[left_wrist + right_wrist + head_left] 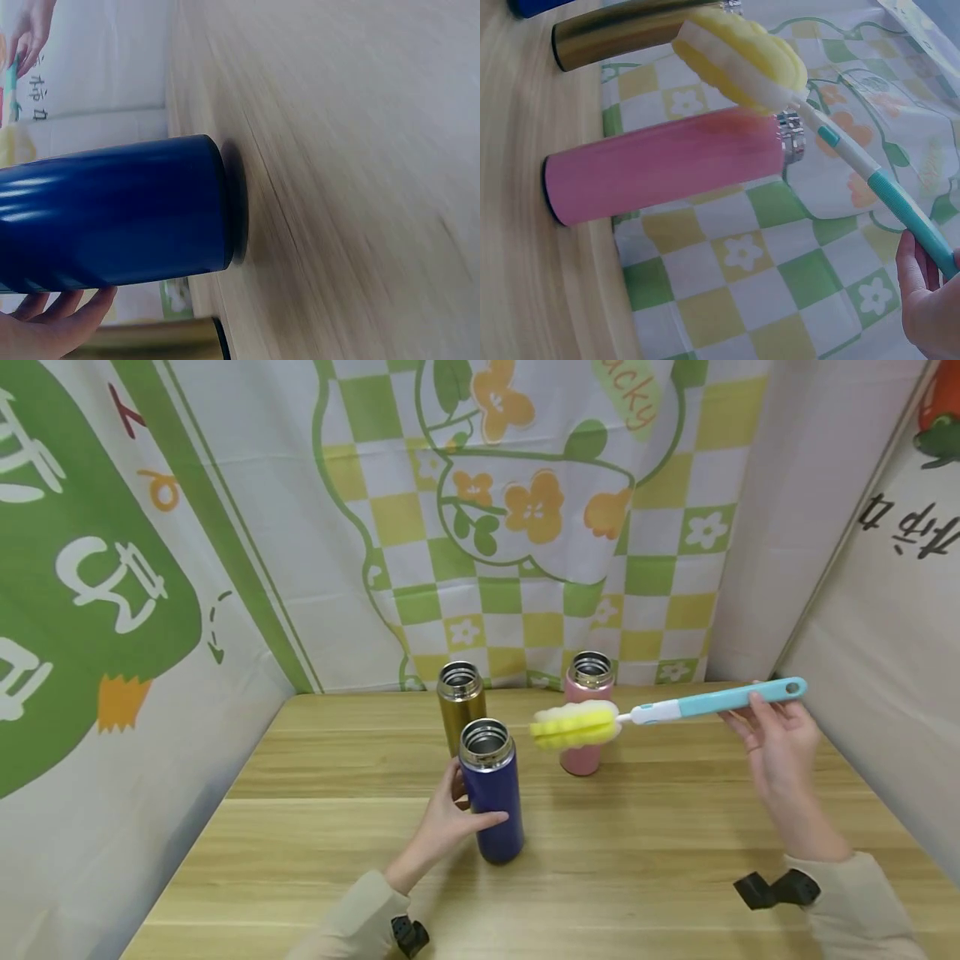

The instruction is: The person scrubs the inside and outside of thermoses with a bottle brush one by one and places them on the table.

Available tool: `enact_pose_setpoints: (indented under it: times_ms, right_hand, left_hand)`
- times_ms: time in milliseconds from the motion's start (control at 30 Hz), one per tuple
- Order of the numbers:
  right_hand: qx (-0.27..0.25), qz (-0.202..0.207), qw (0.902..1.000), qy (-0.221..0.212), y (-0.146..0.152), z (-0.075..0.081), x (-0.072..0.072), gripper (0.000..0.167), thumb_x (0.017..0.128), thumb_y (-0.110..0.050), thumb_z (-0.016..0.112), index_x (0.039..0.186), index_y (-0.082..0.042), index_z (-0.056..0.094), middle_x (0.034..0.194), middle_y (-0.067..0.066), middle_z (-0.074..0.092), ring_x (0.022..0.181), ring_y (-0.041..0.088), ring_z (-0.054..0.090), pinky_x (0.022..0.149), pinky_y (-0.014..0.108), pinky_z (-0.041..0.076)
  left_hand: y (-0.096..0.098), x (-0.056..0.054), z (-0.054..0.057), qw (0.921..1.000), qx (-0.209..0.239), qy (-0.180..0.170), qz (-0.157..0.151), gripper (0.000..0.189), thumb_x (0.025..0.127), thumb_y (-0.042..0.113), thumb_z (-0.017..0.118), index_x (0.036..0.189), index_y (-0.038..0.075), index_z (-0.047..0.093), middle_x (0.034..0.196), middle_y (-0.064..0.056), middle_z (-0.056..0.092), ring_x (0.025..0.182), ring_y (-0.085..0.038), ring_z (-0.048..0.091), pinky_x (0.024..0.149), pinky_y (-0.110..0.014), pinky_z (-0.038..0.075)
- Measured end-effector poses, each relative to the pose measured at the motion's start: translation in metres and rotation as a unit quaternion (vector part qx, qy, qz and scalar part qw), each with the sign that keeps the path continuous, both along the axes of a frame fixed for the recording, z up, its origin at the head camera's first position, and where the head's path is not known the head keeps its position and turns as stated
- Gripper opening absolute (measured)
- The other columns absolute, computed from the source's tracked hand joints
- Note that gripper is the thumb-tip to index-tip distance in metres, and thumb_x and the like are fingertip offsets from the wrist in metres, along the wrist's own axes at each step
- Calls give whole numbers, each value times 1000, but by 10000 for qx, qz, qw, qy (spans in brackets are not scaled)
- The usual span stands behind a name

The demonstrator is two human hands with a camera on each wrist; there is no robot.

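Observation:
My left hand (442, 822) grips a dark blue vacuum flask (498, 814) around its side, thumb across the front and fingers behind. The flask is lidless, its steel mouth facing up, and its base (217, 210) is right at the tabletop in the left wrist view. To the right, my right hand (783, 747) holds a sponge bottle brush (716, 700) by the end of its turquoise handle. The brush lies nearly level in the air, its yellow and white sponge head (576, 727) pointing left and overlapping a pink flask (581, 760) in the head view.
Behind the blue flask stands a gold flask (459, 710), also lidless and partly hidden. The pink flask is upright with an open mouth. All are on a wooden table (322, 835), backed by a printed checkered curtain (525, 610) and side curtains.

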State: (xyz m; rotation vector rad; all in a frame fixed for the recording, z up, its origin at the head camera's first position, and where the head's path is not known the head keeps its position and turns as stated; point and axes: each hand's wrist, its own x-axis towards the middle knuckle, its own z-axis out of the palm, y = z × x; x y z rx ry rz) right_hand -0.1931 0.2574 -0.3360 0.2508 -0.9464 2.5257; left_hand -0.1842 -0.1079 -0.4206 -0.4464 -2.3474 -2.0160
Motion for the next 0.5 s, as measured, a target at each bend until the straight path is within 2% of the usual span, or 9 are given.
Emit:
enact_pose_setpoints:
  times_ms: [200,500]
  right_hand:
    - [-255,111,9994,213,11,13,-2,13,83,10,50,96,11,52,85,15,53,74,26,63,71,37,50]
    - [-74,151,9993,345,16,34,-4,12,84,8,50,95,10,48,84,15,51,73,27,62,70,36,51]
  left_hand:
    - [14,1,1,9997,-12,-9,-232,77,65,11,78,127,11,33,117,-18,50,101,-31,53,82,-45,44]
    - [26,2,0,9988,-106,-9,-480,79,65,11,78,129,9,31,118,-17,49,102,-30,53,83,-42,44]
